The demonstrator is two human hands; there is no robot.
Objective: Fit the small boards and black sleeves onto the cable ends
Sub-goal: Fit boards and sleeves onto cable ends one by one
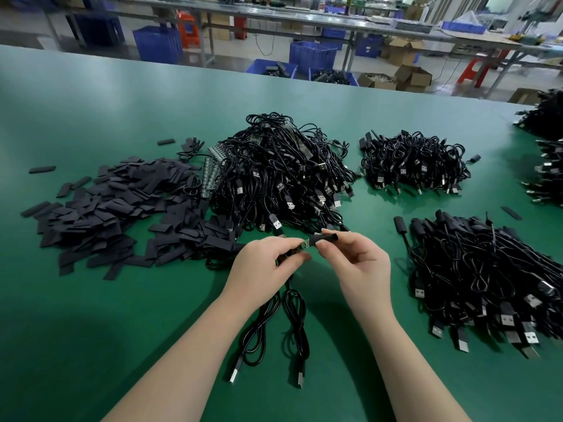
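— Above the green table [91,300], just below its centre, what are the two hands doing?

— The left hand [262,263] pinches a small green board [300,246] between thumb and fingers, with the ends of two black cables [274,327] gathered in the same grip. The right hand [356,263] pinches a black sleeve [324,239] between thumb and forefinger. The sleeve's left end is touching or just over the tip of the board; I cannot tell which.

— And where do the cables go?

— They hang from the left hand toward six o'clock and lie looped on the table between the forearms, each ending in a USB plug nearest the person.

— Where is the stock?

— At ten o'clock from the hands lies a spread heap of loose black sleeves [115,214], with a few strays farther out at nine and ten o'clock. At twelve o'clock sits the biggest pile of cables [283,175], and strips of small boards [211,175] lean against its left edge, between it and the sleeves.

— Anything to the right?

— A smaller cable pile [417,166] at one o'clock, well apart from the hands. At three to four o'clock lies a long pile of cables [493,281] with black sleeves on their far ends and USB plugs fanned out nearer the person. More cables [548,153] show at the table's right edge.

— Beyond the table?

— Blue crates [310,56], cardboard boxes and long benches on the floor, at twelve o'clock.
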